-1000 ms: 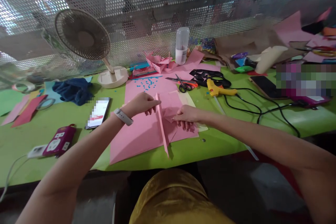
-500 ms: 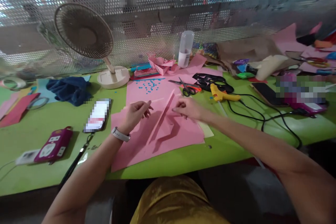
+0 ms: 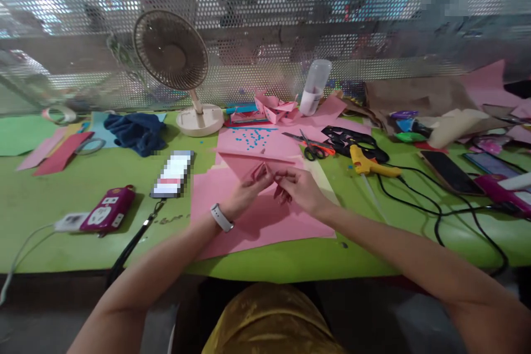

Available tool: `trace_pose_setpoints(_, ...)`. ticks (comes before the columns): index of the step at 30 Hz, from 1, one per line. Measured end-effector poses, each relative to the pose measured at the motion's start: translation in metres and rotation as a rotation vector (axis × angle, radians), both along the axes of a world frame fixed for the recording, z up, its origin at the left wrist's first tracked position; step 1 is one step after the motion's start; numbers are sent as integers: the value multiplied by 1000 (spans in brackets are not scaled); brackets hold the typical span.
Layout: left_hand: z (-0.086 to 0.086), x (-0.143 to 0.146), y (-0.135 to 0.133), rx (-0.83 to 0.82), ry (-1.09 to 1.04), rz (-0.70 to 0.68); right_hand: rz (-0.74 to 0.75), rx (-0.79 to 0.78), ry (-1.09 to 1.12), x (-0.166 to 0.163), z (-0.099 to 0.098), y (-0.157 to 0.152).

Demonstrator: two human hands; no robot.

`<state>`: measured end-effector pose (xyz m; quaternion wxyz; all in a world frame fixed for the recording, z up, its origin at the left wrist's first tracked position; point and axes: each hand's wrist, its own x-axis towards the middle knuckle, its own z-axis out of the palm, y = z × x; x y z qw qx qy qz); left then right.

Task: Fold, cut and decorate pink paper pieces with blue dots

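Observation:
My left hand (image 3: 249, 191), with a pale watch band on the wrist, is closed, thumb and fingers pinching a small folded part of pink paper (image 3: 260, 168). Right beside it, my right hand (image 3: 301, 189) has its fingertips pressed together at the same spot; what they grip is hidden. A folded pink sheet (image 3: 236, 161), its long edge running crosswise, lies just beyond the hands. Under both hands a larger pink sheet (image 3: 232, 240) covers the green table. Past them, small blue dots (image 3: 251, 138) are scattered on another pink sheet, near black-handled scissors (image 3: 313, 150).
A yellow glue gun (image 3: 365, 163) with a black cord rests on the right, near a dark phone (image 3: 450, 172). Leftward are a lit phone (image 3: 173, 174), a magenta power strip (image 3: 110, 210) and a blue cloth (image 3: 136, 130). A fan (image 3: 199, 119) and clear bottle (image 3: 316, 87) stand behind.
Both hands have come together and pinch at the pink paper. The folded edge, earlier slanting upright between the hands, now runs crosswise behind them. The camera view has shifted left.

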<state>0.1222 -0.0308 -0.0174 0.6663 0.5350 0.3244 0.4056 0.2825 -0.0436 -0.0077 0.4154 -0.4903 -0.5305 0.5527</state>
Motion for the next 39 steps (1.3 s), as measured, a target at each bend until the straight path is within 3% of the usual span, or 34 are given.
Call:
trace_pose_setpoints(3,-1,-2,5,-63,-148,183,128,-25,-104,4,12,-13)
trace_pose_setpoints(5,-2,-9,12,-99,-130,205,140,81,-183,16,26,-20)
trace_pose_setpoints(8,-4,-20,20,-121,-110,148,-131,452,-344,37,46,-17)
trace_pose_setpoints(10,-4,-22,21,-149,-115,122,-219,550,-436,46,50,-8)
trace_pose_setpoints(11,-4,-22,20,-162,-110,123,-169,506,-450,48,48,-3)
trace_pose_setpoints(15,-6,-18,16,-164,-65,149,216,94,-295,40,24,7)
trace_pose_setpoints(18,-10,-17,15,-146,-43,105,270,-52,-114,27,6,3)
trace_pose_setpoints(22,-13,-16,15,-188,-33,96,189,-90,-41,16,-2,-4)
trace_pose_setpoints(26,-9,-14,12,-122,-3,43,177,-42,-26,12,-5,-6)
trace_pose_setpoints(34,-2,-14,11,-58,78,110,318,-101,-13,11,-4,-16)
trace_pose_setpoints(39,-6,-16,10,-11,2,28,336,-130,-1,9,-2,-19)
